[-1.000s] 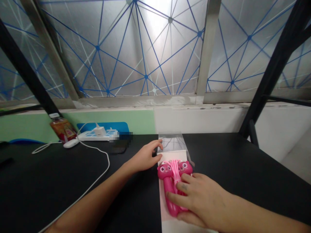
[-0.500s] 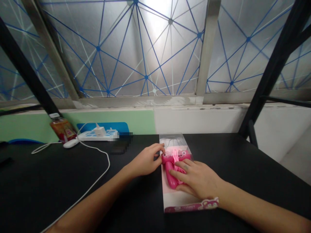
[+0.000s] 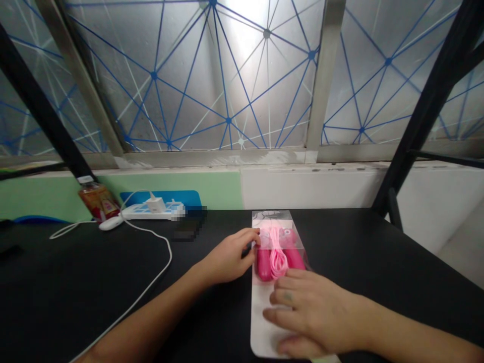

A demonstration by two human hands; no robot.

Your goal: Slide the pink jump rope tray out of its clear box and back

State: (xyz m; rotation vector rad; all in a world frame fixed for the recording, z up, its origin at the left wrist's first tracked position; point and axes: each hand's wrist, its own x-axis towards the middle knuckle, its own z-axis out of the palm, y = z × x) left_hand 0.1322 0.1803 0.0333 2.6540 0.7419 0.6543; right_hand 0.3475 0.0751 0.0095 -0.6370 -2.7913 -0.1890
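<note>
A pink jump rope (image 3: 279,260), its cord bundled between two darker pink handles, lies on a long white and pale pink backing card (image 3: 260,317). Clear plastic (image 3: 298,237) covers the upper part of this package. At the card's upper left edge, my left hand (image 3: 230,254) is closed with curled fingertips and thumb against the plastic and the edge. Over the lower half of the card is my right hand (image 3: 313,312), its fingers apart and slightly blurred. It hides the card's lower right side; whether it touches the card is unclear.
A white power strip (image 3: 139,210) with a plugged-in charger (image 3: 155,204) stands at the back left. Beside it leans a bottle (image 3: 97,200) with an orange-red label. A white cable (image 3: 166,247) runs forward across the black table (image 3: 378,267). Black posts (image 3: 412,126) rise at both sides.
My right hand has moved off the rope toward me. More of the white card shows at the bottom, and the printed strip there is out of sight. My left hand stays at the edge.
</note>
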